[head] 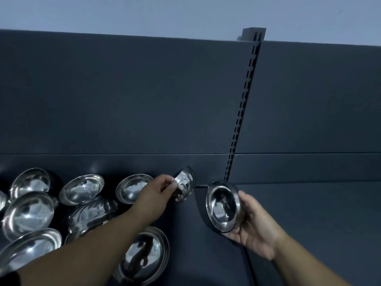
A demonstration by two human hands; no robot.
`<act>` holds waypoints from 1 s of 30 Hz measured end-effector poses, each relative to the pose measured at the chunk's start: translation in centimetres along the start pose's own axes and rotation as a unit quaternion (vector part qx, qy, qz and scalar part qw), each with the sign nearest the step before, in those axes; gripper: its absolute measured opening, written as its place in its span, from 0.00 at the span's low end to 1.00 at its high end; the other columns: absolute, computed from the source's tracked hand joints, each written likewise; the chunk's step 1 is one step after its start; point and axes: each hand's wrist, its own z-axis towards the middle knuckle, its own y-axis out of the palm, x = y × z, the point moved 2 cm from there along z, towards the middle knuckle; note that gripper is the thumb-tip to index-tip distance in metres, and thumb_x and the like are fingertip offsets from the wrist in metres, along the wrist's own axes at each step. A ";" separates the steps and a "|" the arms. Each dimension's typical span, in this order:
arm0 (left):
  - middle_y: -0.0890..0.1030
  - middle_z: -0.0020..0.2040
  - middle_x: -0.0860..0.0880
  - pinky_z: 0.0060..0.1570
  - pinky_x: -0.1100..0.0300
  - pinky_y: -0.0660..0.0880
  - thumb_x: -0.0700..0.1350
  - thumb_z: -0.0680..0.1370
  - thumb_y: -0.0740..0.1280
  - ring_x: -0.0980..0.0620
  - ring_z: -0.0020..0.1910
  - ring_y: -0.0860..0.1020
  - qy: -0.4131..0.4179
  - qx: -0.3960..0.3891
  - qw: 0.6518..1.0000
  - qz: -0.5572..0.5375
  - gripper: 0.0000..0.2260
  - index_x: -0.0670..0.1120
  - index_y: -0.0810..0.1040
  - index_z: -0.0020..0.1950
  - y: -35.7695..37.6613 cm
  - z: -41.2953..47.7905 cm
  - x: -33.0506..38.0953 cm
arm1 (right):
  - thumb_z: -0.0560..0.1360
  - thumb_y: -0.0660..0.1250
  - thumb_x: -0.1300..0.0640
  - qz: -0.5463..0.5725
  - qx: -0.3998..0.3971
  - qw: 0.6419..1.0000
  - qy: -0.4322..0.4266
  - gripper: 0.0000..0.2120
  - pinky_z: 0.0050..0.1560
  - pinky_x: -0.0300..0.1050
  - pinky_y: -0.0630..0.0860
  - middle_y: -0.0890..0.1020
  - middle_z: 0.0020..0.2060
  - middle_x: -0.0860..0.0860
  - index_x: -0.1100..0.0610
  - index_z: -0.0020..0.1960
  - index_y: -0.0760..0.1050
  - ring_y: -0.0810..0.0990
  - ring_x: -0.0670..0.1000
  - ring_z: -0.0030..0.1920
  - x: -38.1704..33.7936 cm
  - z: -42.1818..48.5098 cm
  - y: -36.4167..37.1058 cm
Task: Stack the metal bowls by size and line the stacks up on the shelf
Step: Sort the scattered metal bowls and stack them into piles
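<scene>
My left hand [157, 191] pinches the rim of a small metal bowl [185, 185], tilted on its edge above the dark shelf [309, 213]. My right hand [253, 226] holds another small metal bowl [223, 206] from behind, its hollow facing left. The two bowls are a short gap apart. Several shiny metal bowls of different sizes lie scattered on the left part of the shelf, among them a large one [144, 254] under my left forearm and a medium one [82, 188] near the back.
A dark back panel [144, 96] rises behind the shelf. A slotted upright post [243, 112] divides the panel right of centre. The shelf surface right of the post carries nothing visible.
</scene>
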 end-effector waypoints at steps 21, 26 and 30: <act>0.81 0.44 0.67 0.50 0.74 0.71 0.47 0.72 0.71 0.64 0.48 0.79 0.162 -0.046 0.980 0.108 0.06 0.56 0.81 0.46 2.2 -4.1 0.7 | 0.72 0.64 0.35 -0.023 0.082 0.996 0.032 0.25 0.64 0.55 0.73 0.86 0.48 0.51 0.52 0.58 0.79 0.82 0.54 0.54 1.5 2.8 1.4; 0.78 0.43 0.71 0.50 0.75 0.70 0.48 0.71 0.69 0.65 0.48 0.78 0.155 -0.084 0.975 0.137 0.08 0.54 0.80 0.50 3.2 -4.3 0.2 | 0.75 0.64 0.39 -0.031 0.090 0.995 0.023 0.22 0.54 0.51 0.80 0.85 0.50 0.54 0.54 0.59 0.78 0.84 0.53 0.45 1.6 3.1 1.8; 0.77 0.39 0.63 0.47 0.76 0.68 0.43 0.73 0.71 0.68 0.42 0.76 0.120 -0.129 0.967 0.186 0.08 0.55 0.79 0.49 3.5 -4.0 -0.5 | 0.77 0.63 0.43 -0.056 0.104 0.993 0.003 0.16 0.49 0.50 0.80 0.86 0.44 0.51 0.51 0.59 0.76 0.84 0.52 0.41 1.8 3.7 1.8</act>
